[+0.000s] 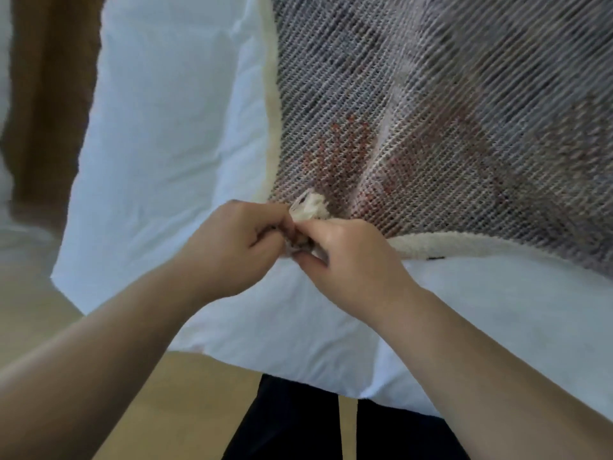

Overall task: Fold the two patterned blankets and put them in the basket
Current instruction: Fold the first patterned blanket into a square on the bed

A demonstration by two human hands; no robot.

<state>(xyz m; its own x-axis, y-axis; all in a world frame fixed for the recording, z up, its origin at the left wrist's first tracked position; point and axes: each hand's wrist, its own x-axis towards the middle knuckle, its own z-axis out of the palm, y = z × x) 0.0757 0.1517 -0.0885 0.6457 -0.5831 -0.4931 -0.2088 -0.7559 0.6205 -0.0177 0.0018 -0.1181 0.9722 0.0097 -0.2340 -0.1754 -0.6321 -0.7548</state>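
Note:
A patterned blanket (431,111), grey weave with reddish-brown figures and a cream fleece border, lies spread across the upper right of a white bed (166,144). Its near corner is bunched up between my two hands. My left hand (232,247) grips that corner from the left with curled fingers. My right hand (351,257) pinches the same corner from the right, touching the left hand. Only one blanket shows, and no basket is in view.
The bed's white sheet hangs over the near edge (265,343). Light wooden floor (139,393) lies below and to the left. A brown strip (49,94) runs along the far left. My dark trouser legs (292,423) stand against the bed's edge.

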